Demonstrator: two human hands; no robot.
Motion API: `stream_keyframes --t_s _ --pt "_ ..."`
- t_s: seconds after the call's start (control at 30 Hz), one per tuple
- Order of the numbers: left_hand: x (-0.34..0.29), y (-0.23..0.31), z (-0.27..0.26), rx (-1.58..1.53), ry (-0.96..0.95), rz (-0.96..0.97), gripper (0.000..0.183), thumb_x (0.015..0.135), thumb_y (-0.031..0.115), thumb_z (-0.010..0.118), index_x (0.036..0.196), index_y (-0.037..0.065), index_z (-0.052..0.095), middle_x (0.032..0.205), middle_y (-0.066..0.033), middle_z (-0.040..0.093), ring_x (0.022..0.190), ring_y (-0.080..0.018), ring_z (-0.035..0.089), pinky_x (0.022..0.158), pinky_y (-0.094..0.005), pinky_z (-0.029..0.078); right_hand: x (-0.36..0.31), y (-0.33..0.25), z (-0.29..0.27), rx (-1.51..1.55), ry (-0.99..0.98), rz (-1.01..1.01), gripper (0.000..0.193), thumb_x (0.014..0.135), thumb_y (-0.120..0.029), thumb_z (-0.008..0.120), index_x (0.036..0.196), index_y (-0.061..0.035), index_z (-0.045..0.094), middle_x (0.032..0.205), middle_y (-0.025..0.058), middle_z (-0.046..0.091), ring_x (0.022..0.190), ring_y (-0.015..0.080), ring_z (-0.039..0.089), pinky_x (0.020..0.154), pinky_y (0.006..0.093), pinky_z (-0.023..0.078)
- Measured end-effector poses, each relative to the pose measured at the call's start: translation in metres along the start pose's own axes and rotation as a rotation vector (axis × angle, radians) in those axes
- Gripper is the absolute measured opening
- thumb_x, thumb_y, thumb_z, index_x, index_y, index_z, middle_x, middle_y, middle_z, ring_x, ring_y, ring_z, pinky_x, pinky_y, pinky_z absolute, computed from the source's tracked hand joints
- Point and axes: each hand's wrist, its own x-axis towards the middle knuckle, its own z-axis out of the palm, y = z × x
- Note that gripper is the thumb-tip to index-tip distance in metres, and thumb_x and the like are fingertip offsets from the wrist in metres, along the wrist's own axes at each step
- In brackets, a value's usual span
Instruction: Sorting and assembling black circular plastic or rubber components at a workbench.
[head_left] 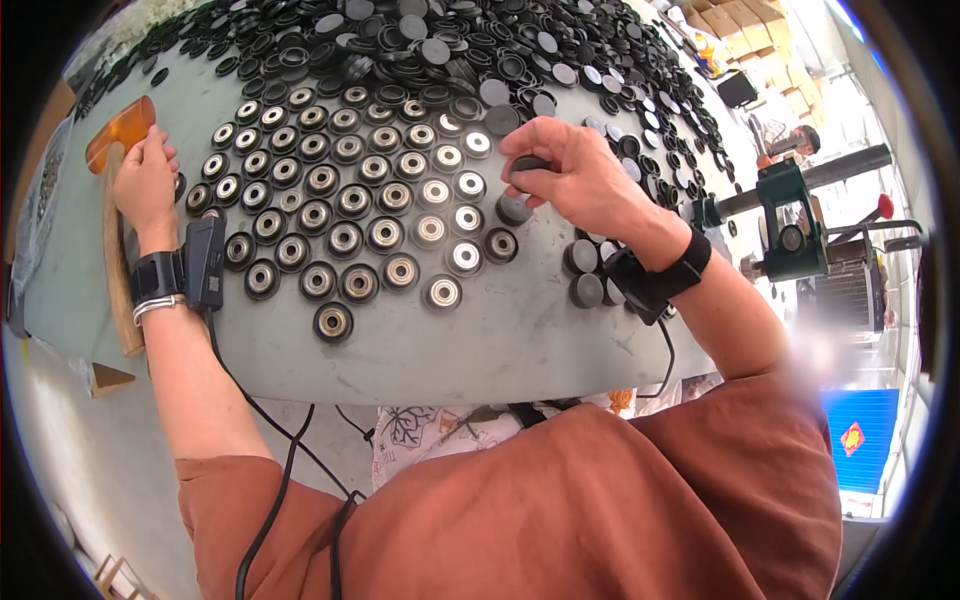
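Note:
My right hand (580,178) is closed in a pinch on a black round cap (529,163), held above the right side of the rows of parts. Just below it, another dark cap (514,209) rests by the rows. At the far left, my left hand (147,180) is closed with curled fingers, beside an orange-headed mallet (122,133) with a wooden handle. Whatever those fingers hold, if anything, is hidden. Between my hands stand many black wheels with metal bearings (345,238) in their centres, laid out in loose rows on the grey-green table (430,355).
A large heap of black caps (420,55) covers the far side and spreads down the right. A green metal clamp-like fixture (792,220) with a dark bar stands at the right edge. Cardboard boxes (740,25) are stacked behind. Black cables (285,460) trail from my left wrist.

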Motion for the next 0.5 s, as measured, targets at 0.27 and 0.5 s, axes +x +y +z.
stream_keyframes --t_s 0.27,0.5 --pt "-0.002 0.002 -0.002 -0.001 0.004 0.013 0.031 0.083 0.029 0.055 0.085 0.000 0.064 0.069 -0.0020 0.058 0.059 -0.0073 0.053 0.055 -0.0201 0.042 0.019 -0.011 0.010 0.065 -0.055 0.156 0.020 0.077 -0.006 0.061 0.095 0.0002 0.064 0.089 0.0102 0.064 0.074 0.0139 0.060 0.066 0.0247 0.051" --pt "-0.005 0.006 0.001 0.029 0.011 0.013 0.032 0.083 0.030 0.054 0.086 0.000 0.064 0.069 -0.0024 0.059 0.059 -0.0076 0.053 0.055 -0.0203 0.042 0.035 0.001 0.009 0.177 -0.068 0.214 0.021 0.072 -0.003 0.065 0.092 0.0012 0.064 0.086 0.0073 0.063 0.073 0.0141 0.059 0.064 0.0245 0.051"
